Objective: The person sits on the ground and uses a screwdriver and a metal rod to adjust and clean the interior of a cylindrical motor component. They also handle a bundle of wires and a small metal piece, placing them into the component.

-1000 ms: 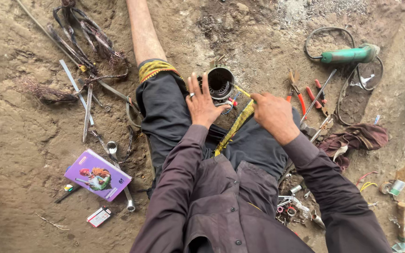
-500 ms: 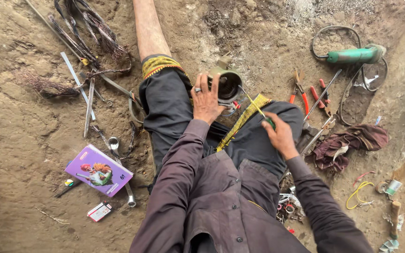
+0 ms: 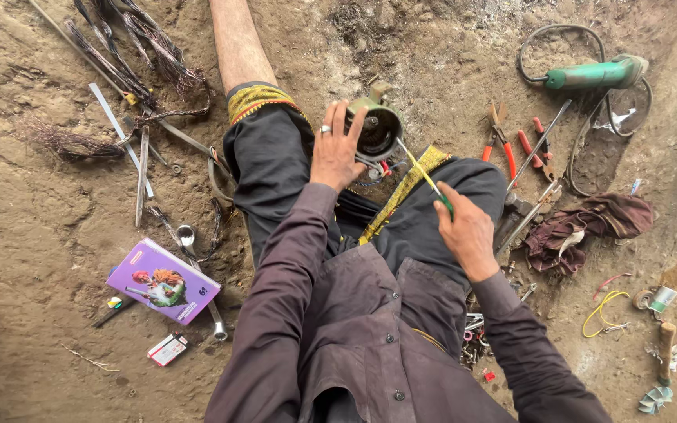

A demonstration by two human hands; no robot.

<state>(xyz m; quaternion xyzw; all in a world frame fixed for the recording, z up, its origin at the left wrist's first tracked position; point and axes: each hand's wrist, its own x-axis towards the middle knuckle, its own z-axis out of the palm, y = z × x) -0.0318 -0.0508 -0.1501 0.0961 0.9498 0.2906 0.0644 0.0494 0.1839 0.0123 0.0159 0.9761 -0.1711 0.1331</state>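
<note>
Rusty round motor housing steadied by spread left hand; right hand fist grips screwdriver. Tip slip risks jabbing fingers.

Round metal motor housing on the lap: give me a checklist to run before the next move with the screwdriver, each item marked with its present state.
1. Left hand steadies the round grey metal motor housing, palm against its side: ok.
2. Right hand grips the green handle of the thin yellow-shafted screwdriver: ok.
3. Screwdriver tip reaches the housing's lower edge: ok; whether it sits in a screw or slot: cannot tell.
4. Housing rests stably on the black trousers: cannot tell, the hand covers its support.
5. Red-handled pliers lie within reach, on the ground by the right knee: ok.
6. Ground by the right knee free of clutter: not ok, dark maroon rag and tools lie there.
</note>
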